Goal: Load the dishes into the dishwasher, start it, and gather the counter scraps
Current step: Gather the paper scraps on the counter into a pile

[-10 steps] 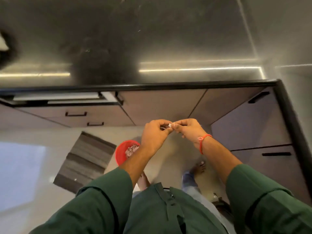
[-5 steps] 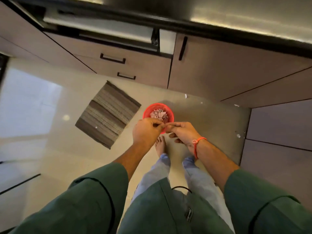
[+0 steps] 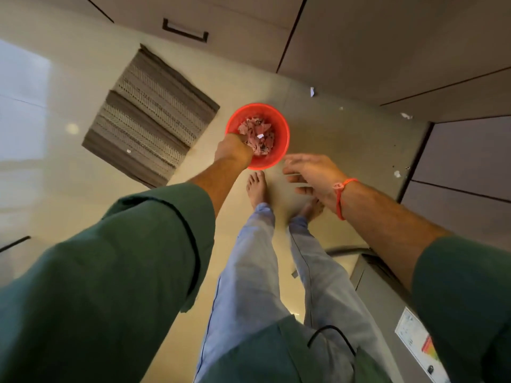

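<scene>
A red bin (image 3: 279, 125) stands on the floor just ahead of my bare feet, holding pink and white paper scraps (image 3: 255, 134). My left hand (image 3: 233, 152) reaches down over the bin's near left rim with its fingers bunched and pointing into the bin; the fingertips are hidden behind the back of the hand. A small white scrap (image 3: 260, 136) lies just beyond them on the pile. My right hand (image 3: 312, 174), with a red band on the wrist, hovers to the right of the bin, fingers spread and holding nothing.
A grey striped mat (image 3: 150, 114) lies left of the bin. Cabinet drawers with a black handle (image 3: 185, 30) run along the top. White scraps (image 3: 312, 92) dot the floor to the right. A grey appliance with a label (image 3: 414, 338) sits at lower right.
My view has tipped from the counter down to the floor. My hands, pinched together on a small scrap before, have parted: the left went down into the bin, the right opened and drew aside.
</scene>
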The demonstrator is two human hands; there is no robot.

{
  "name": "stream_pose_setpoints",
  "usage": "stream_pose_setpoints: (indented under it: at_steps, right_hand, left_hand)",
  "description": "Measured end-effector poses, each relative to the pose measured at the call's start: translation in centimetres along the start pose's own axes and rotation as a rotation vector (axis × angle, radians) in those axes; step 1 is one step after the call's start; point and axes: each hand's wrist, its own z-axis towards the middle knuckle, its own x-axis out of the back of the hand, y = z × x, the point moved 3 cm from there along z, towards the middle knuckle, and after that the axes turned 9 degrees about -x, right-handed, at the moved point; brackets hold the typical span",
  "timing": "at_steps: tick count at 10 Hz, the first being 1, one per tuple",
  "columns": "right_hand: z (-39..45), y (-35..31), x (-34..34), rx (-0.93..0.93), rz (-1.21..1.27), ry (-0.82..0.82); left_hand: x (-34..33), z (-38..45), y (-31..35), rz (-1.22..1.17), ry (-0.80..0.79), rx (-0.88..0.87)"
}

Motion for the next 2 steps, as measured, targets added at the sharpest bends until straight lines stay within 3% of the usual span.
stream_pose_setpoints:
  at_steps: [2]
  right_hand:
    - [-1.7, -0.2, 0.0, 0.097, 0.002, 0.102]
  left_hand:
    - [0.2, -4.6, -0.1, 0.057, -0.054, -0.087]
